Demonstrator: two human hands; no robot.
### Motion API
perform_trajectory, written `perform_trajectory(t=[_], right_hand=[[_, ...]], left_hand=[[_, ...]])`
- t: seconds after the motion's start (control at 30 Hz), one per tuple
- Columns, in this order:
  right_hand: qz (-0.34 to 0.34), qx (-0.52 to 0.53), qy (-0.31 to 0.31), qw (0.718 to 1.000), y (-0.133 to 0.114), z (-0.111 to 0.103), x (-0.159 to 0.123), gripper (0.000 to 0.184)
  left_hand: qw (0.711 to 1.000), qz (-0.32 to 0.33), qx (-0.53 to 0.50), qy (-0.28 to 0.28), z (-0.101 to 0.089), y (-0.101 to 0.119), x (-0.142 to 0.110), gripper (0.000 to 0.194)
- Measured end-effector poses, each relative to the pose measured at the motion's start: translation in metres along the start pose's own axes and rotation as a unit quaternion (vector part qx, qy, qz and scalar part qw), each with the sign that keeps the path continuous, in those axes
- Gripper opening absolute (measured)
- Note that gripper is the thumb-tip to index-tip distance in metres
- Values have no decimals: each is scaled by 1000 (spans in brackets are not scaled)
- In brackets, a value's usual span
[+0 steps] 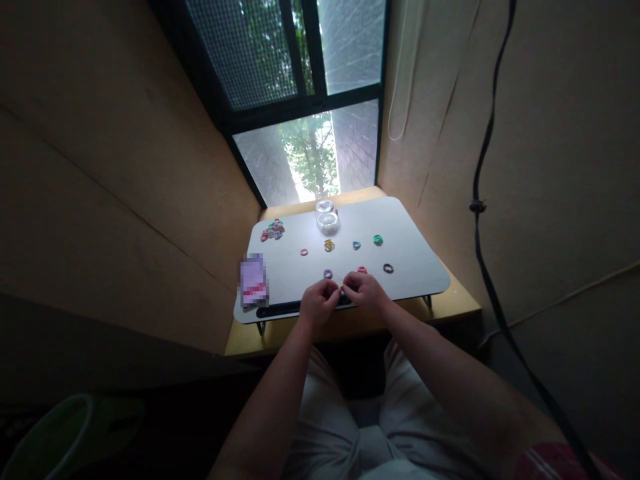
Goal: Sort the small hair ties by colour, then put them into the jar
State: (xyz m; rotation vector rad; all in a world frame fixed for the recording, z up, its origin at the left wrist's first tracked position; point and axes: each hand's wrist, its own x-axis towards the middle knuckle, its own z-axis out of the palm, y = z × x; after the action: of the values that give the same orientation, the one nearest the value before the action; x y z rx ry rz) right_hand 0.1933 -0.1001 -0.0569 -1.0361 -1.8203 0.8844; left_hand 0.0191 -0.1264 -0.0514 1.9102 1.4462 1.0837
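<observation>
Near the front edge of the small white table, my left hand (320, 302) and my right hand (365, 288) meet with fingers pinched together. Between the fingertips shows a tiny yellowish bit, too small to name for sure. Just beyond the hands lie a purple hair tie (328, 273) and a pink-red hair tie (362, 269), the latter partly hidden by my right hand. A dark multicoloured hair tie (389, 269) is to the right. Farther back are a pink hair tie (304, 252), yellow hair ties (329, 245), a blue one (357, 245) and green ones (378, 239).
A mixed pile of hair ties (273, 231) sits at the back left of the white table (415, 260). A clear plastic jar (327, 221) stands at the back, before the window. A blurred purple packet (254, 280) lies at the left edge. A black cord (477, 207) hangs at right.
</observation>
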Motion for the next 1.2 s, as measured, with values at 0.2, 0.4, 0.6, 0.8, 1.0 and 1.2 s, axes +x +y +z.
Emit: perform_trajectory(t=[0.2, 0.4, 0.6, 0.8, 1.0, 1.2], right_hand=[[3, -1, 3, 1000, -2, 0, 0, 11], [-3, -7, -1, 1000, 0, 0, 0, 10], [-4, -1, -5, 1000, 1, 0, 0, 11], [-8, -7, -8, 1000, 0, 0, 0, 10], [-8, -10, -5, 1000, 3, 1, 0, 9], [-13, -13, -7, 1000, 4, 1, 0, 9]], left_hand=[[1000, -3, 4, -3, 0, -1, 0, 13], [1000, 1, 9, -2, 0, -2, 0, 16], [1000, 1, 11, -8, 1, -4, 1, 18], [1000, -1, 11, -7, 1, -4, 1, 18], [1000, -4, 16, -7, 1, -2, 0, 19], [1000, -3, 14, -13, 0, -1, 1, 22]])
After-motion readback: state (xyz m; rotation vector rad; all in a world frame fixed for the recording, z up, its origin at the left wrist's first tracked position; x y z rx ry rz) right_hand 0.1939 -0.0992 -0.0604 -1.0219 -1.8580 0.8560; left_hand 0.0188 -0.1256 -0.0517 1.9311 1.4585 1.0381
